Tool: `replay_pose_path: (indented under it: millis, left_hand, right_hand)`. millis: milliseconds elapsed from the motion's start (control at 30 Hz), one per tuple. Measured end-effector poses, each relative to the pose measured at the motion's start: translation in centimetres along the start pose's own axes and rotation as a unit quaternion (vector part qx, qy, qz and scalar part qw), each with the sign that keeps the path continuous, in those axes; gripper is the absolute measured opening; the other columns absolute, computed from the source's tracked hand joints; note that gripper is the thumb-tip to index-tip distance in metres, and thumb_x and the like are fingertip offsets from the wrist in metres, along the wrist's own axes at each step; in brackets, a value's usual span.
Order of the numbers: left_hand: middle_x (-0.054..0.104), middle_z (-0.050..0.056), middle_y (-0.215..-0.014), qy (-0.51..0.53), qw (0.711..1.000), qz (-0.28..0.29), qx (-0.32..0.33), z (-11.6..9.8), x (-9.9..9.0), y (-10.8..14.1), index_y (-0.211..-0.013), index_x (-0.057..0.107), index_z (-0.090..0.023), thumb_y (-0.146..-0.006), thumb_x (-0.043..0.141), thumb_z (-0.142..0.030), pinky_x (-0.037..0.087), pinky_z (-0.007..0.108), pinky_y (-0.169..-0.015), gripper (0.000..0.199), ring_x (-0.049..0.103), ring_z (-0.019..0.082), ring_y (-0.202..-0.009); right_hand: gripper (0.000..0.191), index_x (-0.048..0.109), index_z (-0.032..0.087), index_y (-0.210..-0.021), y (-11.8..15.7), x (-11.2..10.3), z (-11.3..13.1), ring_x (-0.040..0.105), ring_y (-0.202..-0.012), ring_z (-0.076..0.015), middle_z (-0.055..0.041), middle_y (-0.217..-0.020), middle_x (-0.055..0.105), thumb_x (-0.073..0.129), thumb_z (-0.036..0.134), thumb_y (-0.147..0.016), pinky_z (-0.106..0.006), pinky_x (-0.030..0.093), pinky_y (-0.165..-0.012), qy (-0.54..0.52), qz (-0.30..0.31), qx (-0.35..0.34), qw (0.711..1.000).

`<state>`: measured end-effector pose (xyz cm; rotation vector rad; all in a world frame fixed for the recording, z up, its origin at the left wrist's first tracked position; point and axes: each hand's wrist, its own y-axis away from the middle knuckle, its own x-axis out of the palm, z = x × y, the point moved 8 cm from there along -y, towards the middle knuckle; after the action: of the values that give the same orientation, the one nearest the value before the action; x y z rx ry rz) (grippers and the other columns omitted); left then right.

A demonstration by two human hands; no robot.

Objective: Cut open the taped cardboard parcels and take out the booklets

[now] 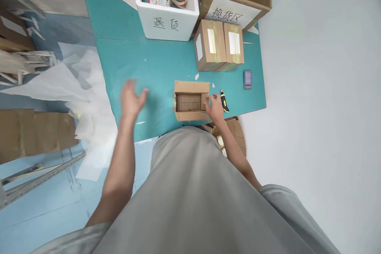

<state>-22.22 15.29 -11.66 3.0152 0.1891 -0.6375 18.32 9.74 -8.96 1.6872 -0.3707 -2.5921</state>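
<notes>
A small cardboard box [192, 116] lies on the green-covered table with its flaps spread and its inside bare. My right hand [216, 109] is at the box's right end, with thumb and fingers curled about its edge. Just to the right of that hand lies a black and yellow utility knife [224, 101]. To the left of the box, my left hand [131, 101] hovers over the table, blurred, thumb and fingers apart, holding nothing.
Two taped cartons [218, 49] stand behind the box. Further back are a white foam bin [169, 24] with books and a large labelled carton [238, 12]. A purple object [247, 79] lies right. White sheets [92, 107] hang at the left; an open carton [238, 133] stands below the table.
</notes>
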Motion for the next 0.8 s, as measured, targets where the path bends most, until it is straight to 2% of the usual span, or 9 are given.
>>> replay_pose_path:
  millis: [33,100,133,200,333,467,600,700,800]
  left_hand:
    - [0.056,0.024,-0.157,-0.030,0.998,0.046,-0.041,-0.5,4.1,0.7,-0.142,0.060,-0.011,-0.083,0.074,-0.072,0.025,0.074,-0.129,0.086,0.043,0.046,-0.154]
    - [0.053,0.026,-0.160,-0.050,0.988,0.138,-0.041,-2.7,11.0,2.8,-0.150,0.055,-0.012,-0.082,0.081,-0.060,0.036,0.064,-0.127,0.088,0.046,0.044,-0.153]
    - [0.047,0.026,-0.165,-0.062,0.984,0.166,-0.032,-3.7,13.3,3.8,-0.155,0.052,-0.014,-0.084,0.082,-0.053,0.039,0.063,-0.126,0.086,0.046,0.044,-0.153]
    - [0.037,0.025,-0.171,-0.096,0.976,0.194,-0.029,-4.6,15.6,5.4,-0.161,0.049,-0.019,-0.090,0.075,-0.036,0.046,0.062,-0.119,0.077,0.056,0.045,-0.145]
    - [0.038,0.020,-0.172,-0.149,0.971,0.185,-0.034,-3.6,15.0,6.1,-0.161,0.051,-0.022,-0.094,0.057,-0.019,0.050,0.061,-0.116,0.068,0.062,0.042,-0.139]
    - [0.045,0.017,-0.169,-0.150,0.971,0.183,-0.025,-2.4,14.8,6.2,-0.159,0.053,-0.018,-0.092,0.056,-0.018,0.045,0.057,-0.123,0.066,0.055,0.038,-0.148]
    - [0.046,0.016,-0.169,-0.149,0.974,0.165,-0.035,-2.1,15.3,6.6,-0.158,0.053,-0.017,-0.090,0.056,-0.016,0.042,0.054,-0.127,0.068,0.051,0.035,-0.152]
    - [0.044,0.015,-0.170,-0.176,0.969,0.165,-0.046,-2.2,15.7,7.0,-0.161,0.050,-0.016,-0.091,0.053,-0.014,0.040,0.055,-0.128,0.070,0.050,0.035,-0.153]
    - [0.041,0.013,-0.171,-0.222,0.958,0.173,-0.060,-2.3,15.9,7.4,-0.165,0.044,-0.016,-0.092,0.049,-0.011,0.041,0.052,-0.128,0.073,0.050,0.034,-0.153]
  right_hand:
    - [0.042,0.067,0.013,-0.138,-0.1,1.1,0.7,0.040,-0.153,-0.0385,-0.0260,-0.164,0.042,0.061,0.034,-0.103,-0.053,0.039,-0.122,0.035,0.016,-0.005,0.999]
    - [0.048,0.064,0.012,-0.146,-0.5,3.2,1.7,0.021,-0.163,-0.0427,-0.0263,-0.174,0.028,0.065,0.029,-0.100,-0.056,0.032,-0.125,0.098,0.049,0.000,0.994]
    - [0.053,0.060,0.011,-0.150,-0.8,4.0,2.0,0.014,-0.165,-0.0436,-0.0262,-0.176,0.022,0.065,0.025,-0.099,-0.058,0.030,-0.126,0.123,0.062,0.009,0.990]
    - [0.057,0.055,0.009,-0.156,-1.2,4.7,2.1,0.006,-0.167,-0.0423,-0.0262,-0.179,0.017,0.060,0.018,-0.099,-0.058,0.026,-0.127,0.154,0.074,0.029,0.985]
    - [0.058,0.052,0.012,-0.159,-1.1,4.4,1.0,0.013,-0.167,-0.0402,-0.0248,-0.177,0.025,0.047,0.015,-0.102,-0.059,0.030,-0.124,0.146,0.069,0.038,0.986]
    - [0.061,0.050,0.015,-0.162,-1.0,4.7,0.3,0.006,-0.167,-0.0420,-0.0225,-0.179,0.022,0.054,0.022,-0.101,-0.064,0.027,-0.126,0.114,0.080,0.006,0.990]
    - [0.049,0.065,0.013,-0.148,-2.4,5.5,0.4,0.001,-0.168,-0.0430,-0.0240,-0.178,0.024,0.060,0.026,-0.102,-0.065,0.022,-0.128,0.090,0.064,0.021,0.994]
    - [0.042,0.068,0.014,-0.142,-3.2,5.8,0.6,0.004,-0.168,-0.0437,-0.0257,-0.176,0.027,0.061,0.023,-0.101,-0.066,0.024,-0.127,0.085,0.066,0.030,0.994]
    - [0.052,0.061,0.012,-0.146,-2.7,5.0,0.7,0.006,-0.167,-0.0460,-0.0270,-0.176,0.023,0.067,0.015,-0.095,-0.065,0.032,-0.124,0.076,0.081,0.003,0.994]
